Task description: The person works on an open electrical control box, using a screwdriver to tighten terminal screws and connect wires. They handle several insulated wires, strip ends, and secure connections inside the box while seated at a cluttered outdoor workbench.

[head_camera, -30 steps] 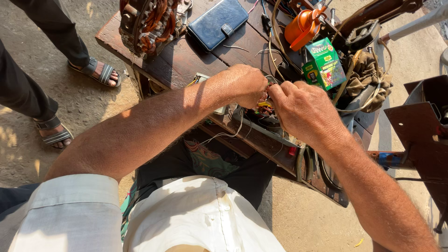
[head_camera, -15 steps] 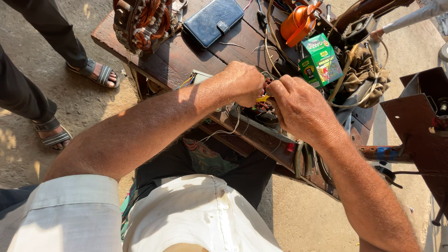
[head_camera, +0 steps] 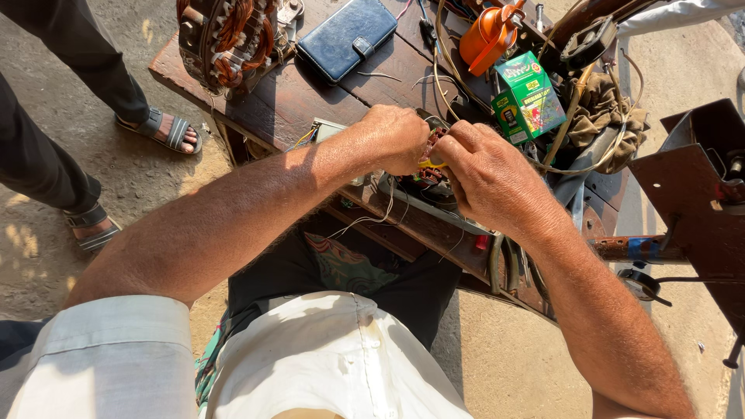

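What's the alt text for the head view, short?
Left hand and right hand pinch a small wound coil part over a cluttered wooden workbench. Behind lie a blue wallet case, green box and orange oil can.

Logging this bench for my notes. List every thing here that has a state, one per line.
left hand: closed on the small motor winding
right hand: grip closed on the same winding
small motor winding: held between both hands, mostly hidden
blue wallet case: shut, lying flat
green box: closed, tilted
orange oil can: upright
large stator: copper coils exposed, at the bench corner
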